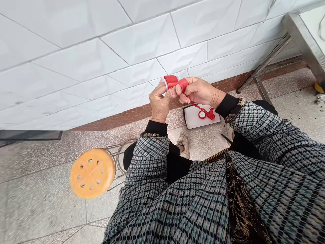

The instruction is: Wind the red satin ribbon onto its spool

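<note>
Head view. The left hand (160,101) was curled closed around a red roll (171,82) with a white rim, its thumb and fingers gripping the end on that side. The roll was held up in front of the person's body, before the tiled wall (142,47). The right hand (200,90) met the left at the roll, its fingers bent and pinching red ribbon (183,84) that covered part of the forefinger; the exact contact of the fingertips was partly hidden. A narrow strand of ribbon hung below the right hand toward the floor (56,203). There, a shallow tray (191,122) with a white inside and dark rim held a small wheel (202,114), red with a white centre, beside a crumpled red heap (211,114). The person's checked sleeves (149,152) ended in black cuffs (156,127). An orange stool (92,173), its round seat pierced by a ring of holes, stood near the left knee. A pale shoe (186,145) lay near the tray, and a metal-framed table (304,37) stood at the upper right.
</note>
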Demonstrator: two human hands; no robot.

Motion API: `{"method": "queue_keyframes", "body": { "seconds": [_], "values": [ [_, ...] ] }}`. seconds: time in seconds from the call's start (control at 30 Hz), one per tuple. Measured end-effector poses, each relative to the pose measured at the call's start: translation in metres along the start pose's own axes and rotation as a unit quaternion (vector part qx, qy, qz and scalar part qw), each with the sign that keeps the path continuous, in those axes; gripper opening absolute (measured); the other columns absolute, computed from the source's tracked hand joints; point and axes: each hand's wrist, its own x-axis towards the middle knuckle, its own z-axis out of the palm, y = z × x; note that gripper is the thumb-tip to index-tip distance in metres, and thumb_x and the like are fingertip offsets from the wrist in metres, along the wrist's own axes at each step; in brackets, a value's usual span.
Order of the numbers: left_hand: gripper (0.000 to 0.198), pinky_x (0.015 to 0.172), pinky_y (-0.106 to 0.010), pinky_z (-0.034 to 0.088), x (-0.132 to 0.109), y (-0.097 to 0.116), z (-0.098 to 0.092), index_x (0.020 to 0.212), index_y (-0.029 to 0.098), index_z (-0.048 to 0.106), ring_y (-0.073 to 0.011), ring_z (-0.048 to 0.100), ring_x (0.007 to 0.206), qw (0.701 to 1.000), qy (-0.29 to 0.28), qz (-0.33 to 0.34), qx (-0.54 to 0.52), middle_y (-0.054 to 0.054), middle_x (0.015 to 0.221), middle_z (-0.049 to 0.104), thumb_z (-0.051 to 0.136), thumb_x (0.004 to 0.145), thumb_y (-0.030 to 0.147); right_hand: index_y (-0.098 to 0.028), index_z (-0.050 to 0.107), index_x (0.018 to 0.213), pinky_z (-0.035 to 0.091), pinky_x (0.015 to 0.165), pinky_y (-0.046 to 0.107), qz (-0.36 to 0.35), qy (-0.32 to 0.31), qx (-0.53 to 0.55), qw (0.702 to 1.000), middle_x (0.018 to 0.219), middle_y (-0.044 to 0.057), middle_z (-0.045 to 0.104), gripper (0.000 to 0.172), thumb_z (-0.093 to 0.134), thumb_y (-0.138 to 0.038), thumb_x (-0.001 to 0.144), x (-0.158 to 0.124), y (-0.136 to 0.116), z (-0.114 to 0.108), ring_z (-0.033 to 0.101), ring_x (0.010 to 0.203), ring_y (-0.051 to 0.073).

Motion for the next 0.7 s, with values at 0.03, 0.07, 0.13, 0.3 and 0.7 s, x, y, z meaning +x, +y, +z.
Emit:
{"method": "queue_keyframes", "body": {
  "seconds": [0.03,0.07,0.13,0.3,0.7],
  "values": [
    [0.025,0.125,-0.055,0.044,0.000,0.001,-0.001,0.078,0.025,0.077,-0.0276,0.074,0.115,1.000,-0.012,0.011,0.006,-0.004,0.095,0.080,0.086,0.082,0.048,-0.016,0.057,0.083,0.057,0.075,0.030,-0.001,0.001,0.006,1.000,0.078,0.001,0.064,0.012,0.052,-0.008,0.076,0.000,0.000,-0.001,0.052,0.057,0.008],
    [0.029,0.129,-0.057,0.040,0.000,0.001,-0.001,0.077,0.025,0.076,-0.0274,0.074,0.115,0.999,-0.022,0.023,0.013,-0.003,0.095,0.079,0.085,0.083,0.051,-0.016,0.057,0.083,0.057,0.075,0.030,-0.001,0.002,0.013,1.000,0.079,0.001,0.065,0.013,0.052,-0.007,0.075,0.000,0.000,-0.002,0.052,0.057,0.008],
    [0.037,0.133,-0.060,0.033,0.001,0.001,-0.003,0.074,0.025,0.074,-0.0276,0.075,0.116,0.998,-0.037,0.047,0.032,-0.003,0.092,0.078,0.082,0.083,0.060,-0.016,0.057,0.084,0.057,0.076,0.031,-0.001,0.008,0.024,1.000,0.085,0.003,0.067,0.017,0.051,-0.006,0.073,0.000,-0.001,-0.003,0.050,0.056,0.007],
    [0.047,0.133,-0.066,0.027,0.005,0.001,-0.003,0.072,0.025,0.069,-0.0340,0.070,0.133,0.988,-0.066,0.091,0.103,-0.003,0.089,0.075,0.085,0.075,0.069,-0.017,0.054,0.084,0.056,0.073,0.029,0.019,0.024,0.038,0.999,0.096,0.005,0.071,0.019,0.049,-0.004,0.071,-0.002,-0.007,-0.003,0.046,0.056,0.006],
    [0.045,0.136,-0.062,0.030,0.004,-0.008,-0.024,0.066,0.025,0.060,-0.0254,0.077,0.106,0.972,-0.122,0.149,0.132,0.000,0.079,0.068,0.077,0.084,0.062,-0.019,0.046,0.079,0.050,0.058,0.022,0.234,0.073,0.142,0.959,0.076,0.000,0.062,0.019,0.052,-0.001,0.073,-0.010,-0.003,-0.026,0.032,0.047,0.004]
  ]
}}
